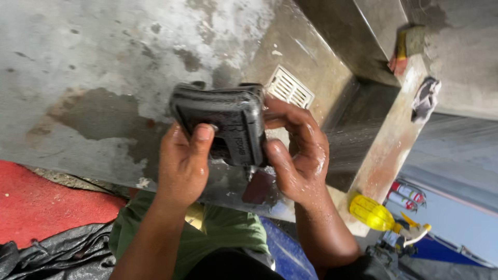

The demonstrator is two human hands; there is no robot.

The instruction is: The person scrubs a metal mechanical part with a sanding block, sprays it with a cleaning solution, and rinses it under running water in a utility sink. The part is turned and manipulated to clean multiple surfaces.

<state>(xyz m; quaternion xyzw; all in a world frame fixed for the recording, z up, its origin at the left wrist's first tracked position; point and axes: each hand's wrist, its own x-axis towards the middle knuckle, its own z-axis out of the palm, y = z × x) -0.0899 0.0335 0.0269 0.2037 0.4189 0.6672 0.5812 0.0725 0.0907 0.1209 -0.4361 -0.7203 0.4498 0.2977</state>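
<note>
Two hands are raised at chest height, both closed on one black rubber block [220, 122] held over the wet concrete floor [93, 67]. Left hand [182, 166] is wrapped under its near edge, thumb pressed on top. Right hand [298, 155], wet, grips the block's right end with curled fingers. One white drain grate [290, 87] is seen just behind. One yellow spray bottle [376, 213] lies lower right, one sponge [407, 49] upper right.
</note>
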